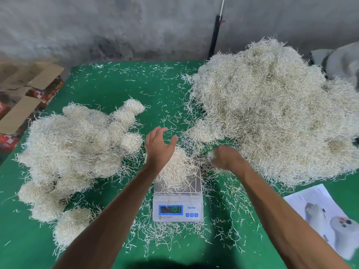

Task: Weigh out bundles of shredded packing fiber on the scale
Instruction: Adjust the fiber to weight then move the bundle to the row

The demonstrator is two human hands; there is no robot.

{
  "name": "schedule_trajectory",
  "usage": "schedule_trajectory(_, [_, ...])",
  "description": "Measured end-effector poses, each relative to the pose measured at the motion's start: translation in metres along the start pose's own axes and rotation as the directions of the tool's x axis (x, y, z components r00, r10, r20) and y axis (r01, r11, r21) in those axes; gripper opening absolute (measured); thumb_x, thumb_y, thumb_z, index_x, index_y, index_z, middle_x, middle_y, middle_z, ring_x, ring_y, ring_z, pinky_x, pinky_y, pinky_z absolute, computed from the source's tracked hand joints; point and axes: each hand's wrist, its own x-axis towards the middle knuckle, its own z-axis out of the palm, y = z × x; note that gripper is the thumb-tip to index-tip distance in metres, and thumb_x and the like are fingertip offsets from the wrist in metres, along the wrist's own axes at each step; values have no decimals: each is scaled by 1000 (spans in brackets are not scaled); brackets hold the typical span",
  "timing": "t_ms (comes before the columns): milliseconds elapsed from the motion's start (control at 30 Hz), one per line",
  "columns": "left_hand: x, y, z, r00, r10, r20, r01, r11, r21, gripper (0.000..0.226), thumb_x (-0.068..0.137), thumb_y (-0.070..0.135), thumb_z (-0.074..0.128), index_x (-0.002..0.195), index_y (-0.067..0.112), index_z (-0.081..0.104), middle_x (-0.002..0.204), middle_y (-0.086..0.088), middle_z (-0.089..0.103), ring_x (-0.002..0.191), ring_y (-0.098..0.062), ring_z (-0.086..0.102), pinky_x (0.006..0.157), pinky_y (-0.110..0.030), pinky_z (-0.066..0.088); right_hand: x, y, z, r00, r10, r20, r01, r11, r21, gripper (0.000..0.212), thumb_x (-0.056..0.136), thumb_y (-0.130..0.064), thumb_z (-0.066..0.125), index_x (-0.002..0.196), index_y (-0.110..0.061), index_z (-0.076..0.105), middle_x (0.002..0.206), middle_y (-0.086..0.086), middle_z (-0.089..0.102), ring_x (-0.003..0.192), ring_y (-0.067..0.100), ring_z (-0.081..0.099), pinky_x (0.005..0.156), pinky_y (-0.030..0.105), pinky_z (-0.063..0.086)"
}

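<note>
— Now, where's the fiber bundle (177, 169)?
— On the scale (177, 200), green bench (116, 90). Left hand (158, 144) spread open above it; right hand's (226, 158) grip is blurred, can't tell.

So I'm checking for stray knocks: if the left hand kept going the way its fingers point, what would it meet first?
Probably only scattered strands on the green table: the left hand points away toward the far wall, between both heaps, though depth is unclear.

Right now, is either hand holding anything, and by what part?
Left hand: open above the pale shredded fiber bundle on the grey digital scale, no grip. Right hand: curled and blurred at the big fiber heap's edge; cannot tell.
</note>
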Motion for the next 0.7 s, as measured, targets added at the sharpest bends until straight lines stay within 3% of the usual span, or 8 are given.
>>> schedule_trajectory(67, [4, 2, 5, 1000, -11, 10, 11, 1000, 8, 51, 95, 54, 56, 136, 23, 53, 148, 0, 47, 140, -22, 38, 117, -55, 26, 4, 7, -2, 985, 114, -128, -52, 911, 410, 39, 108, -32, 49, 78, -9, 57, 67, 7, 55, 54, 19, 49, 51, 27, 44])
schedule_trajectory(167, [9, 4, 12, 1000, -12, 8, 12, 1000, 25, 50, 95, 52, 56, 133, 20, 55, 142, 0, 54, 135, -22, 44, 115, -53, 31, 15, 13, -2, 928, 366, -74, -71, 367, 928, 44, 111, -35, 38, 87, -4, 58, 71, 7, 60, 54, 20, 51, 43, 26, 43])
schedule_trajectory(233, [13, 5, 13, 999, -38, -27, 39, 999, 38, 46, 96, 50, 56, 130, 19, 56, 136, 0, 57, 129, -20, 48, 111, -50, 35, 23, 20, -9, 897, 441, 23, -24, -2, 1000, 36, 112, -32, 35, 95, -5, 53, 76, 8, 62, 58, 18, 55, 46, 26, 45])
schedule_trajectory(300, [16, 4, 11, 995, -70, -66, 73, 997, 36, 44, 96, 47, 55, 129, 17, 56, 130, -2, 60, 122, -20, 50, 106, -47, 41, 33, 32, -22, 865, 501, 4, 63, -117, 991, 30, 111, -30, 38, 102, -5, 53, 76, 4, 55, 59, 13, 50, 48, 24, 43])
schedule_trajectory(433, [20, -7, 3, 981, -192, -28, 191, 981, -37, 46, 96, 47, 53, 130, 16, 56, 117, -11, 66, 110, -32, 61, 93, -52, 52, 53, 41, -47, 905, 402, -138, 161, -22, 987, 69, 96, -63, 58, 129, -3, 60, 98, 8, 65, 83, 21, 67, 83, 39, 61])
schedule_trajectory(533, [19, -18, -3, 959, -285, 12, 285, 955, -79, 49, 95, 53, 53, 129, 19, 53, 109, -17, 68, 104, -42, 65, 86, -57, 56, 53, 32, -42, 938, 306, -165, -9, 497, 868, 105, 90, -84, 42, 156, -4, 32, 133, 21, 60, 111, 35, 68, 104, 58, 51])
schedule_trajectory(600, [16, -27, -7, 943, -331, -3, 331, 942, -59, 56, 95, 59, 51, 132, 17, 51, 107, -14, 68, 101, -40, 67, 83, -54, 58, 52, 29, -21, 936, 300, -186, -118, 763, 636, 92, 99, -73, 39, 158, -3, 28, 116, 23, 66, 103, 31, 70, 106, 52, 51])
schedule_trajectory(700, [7, -44, -12, 905, -425, -25, 418, 897, -142, 65, 98, 61, 46, 132, 6, 53, 111, -19, 67, 102, -42, 67, 82, -52, 59, 43, 17, 11, 909, 267, -320, -124, 906, 405, 56, 106, -50, 46, 138, -4, 54, 117, 20, 64, 89, 25, 68, 87, 41, 58])
